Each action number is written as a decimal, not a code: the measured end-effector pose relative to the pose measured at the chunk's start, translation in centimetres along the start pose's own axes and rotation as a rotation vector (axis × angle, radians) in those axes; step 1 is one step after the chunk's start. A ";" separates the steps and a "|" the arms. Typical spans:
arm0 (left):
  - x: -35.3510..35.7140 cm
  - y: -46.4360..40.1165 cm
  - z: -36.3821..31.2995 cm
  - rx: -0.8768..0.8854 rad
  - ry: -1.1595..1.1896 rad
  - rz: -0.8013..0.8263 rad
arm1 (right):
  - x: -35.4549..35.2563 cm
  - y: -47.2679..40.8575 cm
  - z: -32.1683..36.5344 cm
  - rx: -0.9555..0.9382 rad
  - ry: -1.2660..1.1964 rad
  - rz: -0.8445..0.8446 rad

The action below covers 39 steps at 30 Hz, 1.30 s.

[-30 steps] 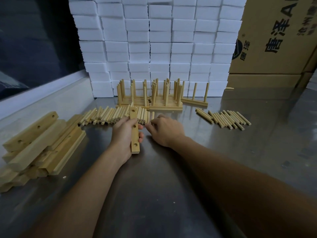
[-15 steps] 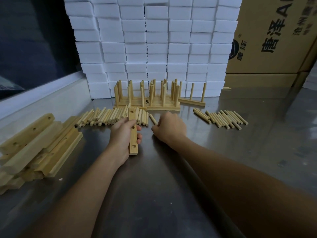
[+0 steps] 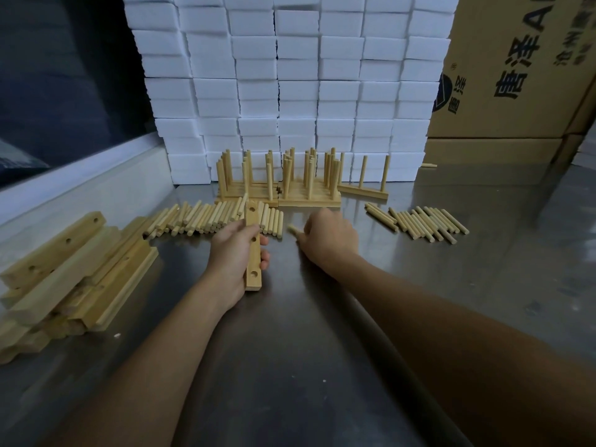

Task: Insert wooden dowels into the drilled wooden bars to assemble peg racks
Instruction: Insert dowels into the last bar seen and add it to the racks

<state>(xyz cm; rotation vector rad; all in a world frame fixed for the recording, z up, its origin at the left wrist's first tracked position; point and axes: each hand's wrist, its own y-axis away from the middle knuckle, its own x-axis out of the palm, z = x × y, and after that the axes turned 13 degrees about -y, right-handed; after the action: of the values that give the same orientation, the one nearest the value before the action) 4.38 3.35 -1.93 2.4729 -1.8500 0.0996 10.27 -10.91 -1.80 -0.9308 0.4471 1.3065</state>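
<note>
Wood bar (image 3: 253,250): our left hand (image 3: 233,256) grips it, holes up, ready for pegs.
Dowel (image 3: 293,229): our right hand (image 3: 329,235) pinches one.

Pale, matt bare-wood bars (image 3: 74,272) and dowels (image 3: 206,219) lie on a glossy, reflective metal bench (image 3: 322,366); behind, matt brown cardboard boxes (image 3: 516,66).

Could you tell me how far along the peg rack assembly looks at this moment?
Done: several finished racks with upright dowels stand at the back. In hand: the left hand holds a drilled bar with all visible holes empty, while the right hand pinches one loose dowel. Left: a pile of empty bars on the left and two spreads of loose dowels.
</note>
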 end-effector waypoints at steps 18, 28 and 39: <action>0.2 2.0 -1.7 0.029 -0.244 0.070 | -4.2 5.2 -3.3 -0.130 -0.591 0.022; 1.7 3.5 -2.3 0.149 -0.403 0.039 | -4.4 5.9 -2.6 -0.249 -0.723 -0.177; 2.3 3.7 -2.0 0.268 -0.573 0.121 | -4.5 6.3 -1.9 -0.260 -0.771 -0.205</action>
<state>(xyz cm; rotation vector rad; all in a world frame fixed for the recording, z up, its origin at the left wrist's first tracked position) 1.42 0.26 0.25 2.7738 -2.3319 -0.4314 3.65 -15.27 -1.63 -0.5920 -0.4135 1.4348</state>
